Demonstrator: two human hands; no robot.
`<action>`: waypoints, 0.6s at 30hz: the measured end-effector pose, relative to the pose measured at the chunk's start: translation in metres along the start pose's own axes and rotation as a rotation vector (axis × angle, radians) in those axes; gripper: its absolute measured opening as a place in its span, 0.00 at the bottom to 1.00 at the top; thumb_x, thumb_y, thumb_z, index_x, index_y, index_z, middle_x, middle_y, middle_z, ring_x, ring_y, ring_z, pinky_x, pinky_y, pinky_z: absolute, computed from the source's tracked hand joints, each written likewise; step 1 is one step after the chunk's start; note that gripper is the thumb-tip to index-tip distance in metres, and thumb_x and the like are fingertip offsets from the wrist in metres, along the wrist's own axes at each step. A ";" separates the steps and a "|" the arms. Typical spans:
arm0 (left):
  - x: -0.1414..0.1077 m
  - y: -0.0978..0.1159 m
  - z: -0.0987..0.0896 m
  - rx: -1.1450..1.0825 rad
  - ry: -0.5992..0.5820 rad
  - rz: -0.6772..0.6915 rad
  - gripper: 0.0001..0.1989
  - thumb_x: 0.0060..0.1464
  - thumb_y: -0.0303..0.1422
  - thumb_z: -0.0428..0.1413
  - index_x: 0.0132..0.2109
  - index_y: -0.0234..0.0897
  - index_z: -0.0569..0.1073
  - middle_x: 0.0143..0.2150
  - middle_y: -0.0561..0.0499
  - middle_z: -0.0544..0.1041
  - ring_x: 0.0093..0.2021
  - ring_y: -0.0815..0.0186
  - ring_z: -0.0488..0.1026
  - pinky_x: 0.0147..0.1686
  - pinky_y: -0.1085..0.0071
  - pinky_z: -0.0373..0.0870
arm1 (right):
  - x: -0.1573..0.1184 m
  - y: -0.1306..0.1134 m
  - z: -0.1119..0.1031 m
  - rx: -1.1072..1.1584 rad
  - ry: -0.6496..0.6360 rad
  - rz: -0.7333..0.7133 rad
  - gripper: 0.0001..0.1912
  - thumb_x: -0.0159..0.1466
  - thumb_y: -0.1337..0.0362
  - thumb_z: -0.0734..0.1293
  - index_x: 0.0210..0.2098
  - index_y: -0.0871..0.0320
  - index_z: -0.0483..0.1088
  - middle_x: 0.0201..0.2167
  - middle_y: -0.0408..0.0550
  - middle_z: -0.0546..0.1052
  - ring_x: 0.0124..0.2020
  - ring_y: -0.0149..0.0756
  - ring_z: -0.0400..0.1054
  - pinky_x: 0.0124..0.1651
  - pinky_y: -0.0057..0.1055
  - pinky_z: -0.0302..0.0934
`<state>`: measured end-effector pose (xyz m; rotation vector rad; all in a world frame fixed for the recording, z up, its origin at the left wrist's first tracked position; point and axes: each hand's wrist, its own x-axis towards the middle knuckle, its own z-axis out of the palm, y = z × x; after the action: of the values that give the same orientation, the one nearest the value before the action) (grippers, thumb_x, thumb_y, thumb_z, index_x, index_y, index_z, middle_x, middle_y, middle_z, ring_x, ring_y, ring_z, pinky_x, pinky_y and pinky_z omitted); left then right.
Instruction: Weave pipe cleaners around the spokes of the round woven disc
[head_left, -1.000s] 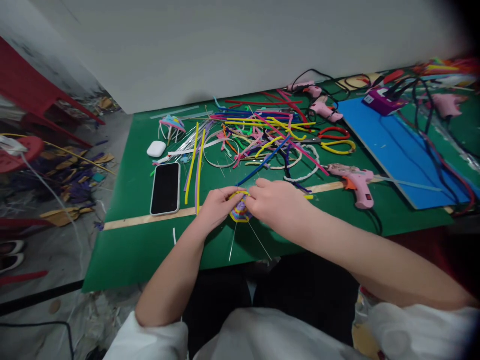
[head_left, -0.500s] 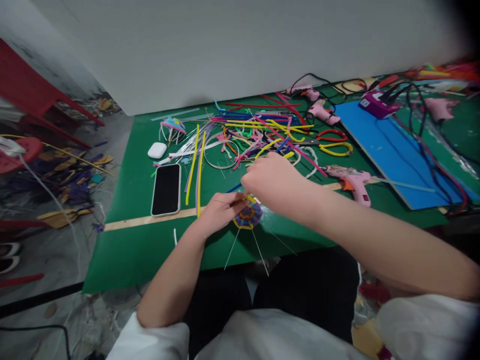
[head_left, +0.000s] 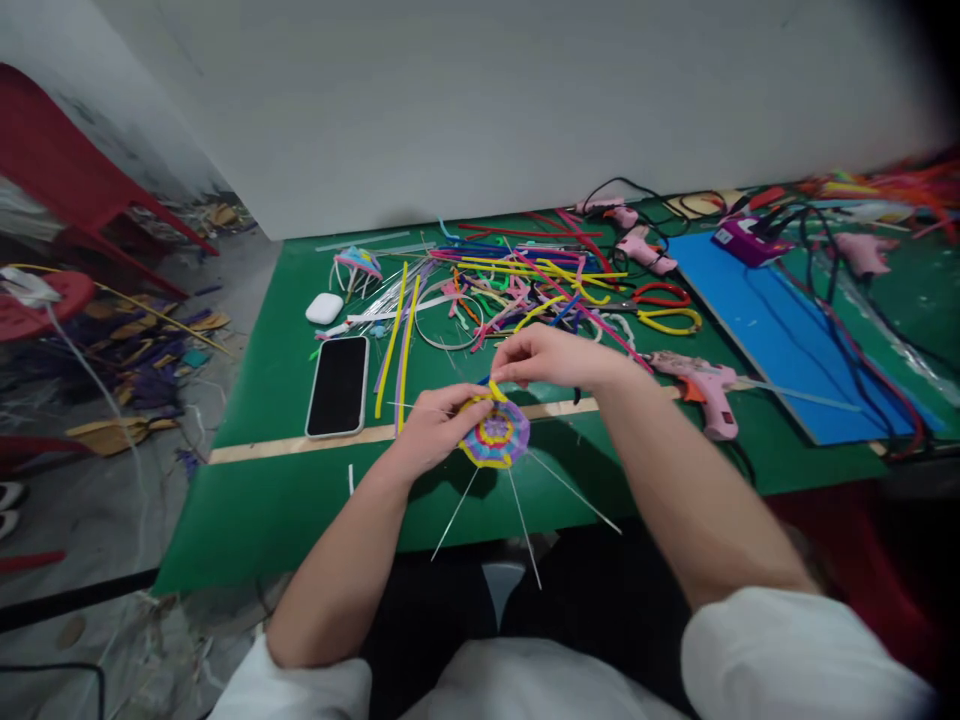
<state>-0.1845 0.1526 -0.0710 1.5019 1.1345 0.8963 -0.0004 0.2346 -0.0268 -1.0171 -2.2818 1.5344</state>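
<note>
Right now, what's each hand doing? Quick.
Left hand: closed, holding the multicoloured disc by its edge.
Right hand: closed, pinching the yellow strip.

A white top (head_left: 517, 685) with loose sleeves (head_left: 780, 650) (short ones), black legwear (head_left: 592, 600), bare hands (head_left: 544, 355).

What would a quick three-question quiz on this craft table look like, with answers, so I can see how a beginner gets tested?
1. Multiple choice: what colour is the strip at the fingertips of the right hand?
a) green
b) yellow
c) white

2. Count: how many thin rods stick out from the near edge of the woven disc, towards the person?

3. True or false: the phone lies on the same side of the woven disc as the left hand.

Key:
1. b, yellow.
2. Three.
3. True; both are to the left of the disc's middle.
</note>
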 end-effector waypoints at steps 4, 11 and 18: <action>0.004 0.000 -0.004 -0.107 0.219 -0.025 0.16 0.49 0.41 0.57 0.37 0.33 0.76 0.33 0.49 0.77 0.32 0.68 0.72 0.31 0.76 0.69 | 0.001 0.023 0.021 0.232 0.280 -0.002 0.15 0.54 0.55 0.67 0.25 0.62 0.69 0.17 0.39 0.64 0.19 0.23 0.55 0.22 0.23 0.49; 0.007 -0.002 -0.007 -0.153 0.251 -0.092 0.15 0.47 0.41 0.59 0.35 0.33 0.77 0.30 0.51 0.76 0.28 0.70 0.70 0.28 0.77 0.68 | -0.016 0.029 0.023 0.109 0.373 0.024 0.12 0.57 0.57 0.63 0.27 0.60 0.70 0.19 0.40 0.66 0.22 0.26 0.58 0.26 0.24 0.53; 0.008 -0.003 -0.007 -0.235 0.145 -0.153 0.13 0.45 0.40 0.60 0.34 0.33 0.76 0.29 0.51 0.76 0.28 0.71 0.70 0.28 0.77 0.68 | -0.029 0.022 0.030 -0.032 0.438 -0.011 0.11 0.59 0.59 0.63 0.34 0.58 0.74 0.29 0.45 0.74 0.29 0.31 0.66 0.31 0.28 0.59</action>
<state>-0.1899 0.1621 -0.0727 1.1596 1.1867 1.0066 0.0148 0.1988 -0.0536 -1.2065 -2.0046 1.1340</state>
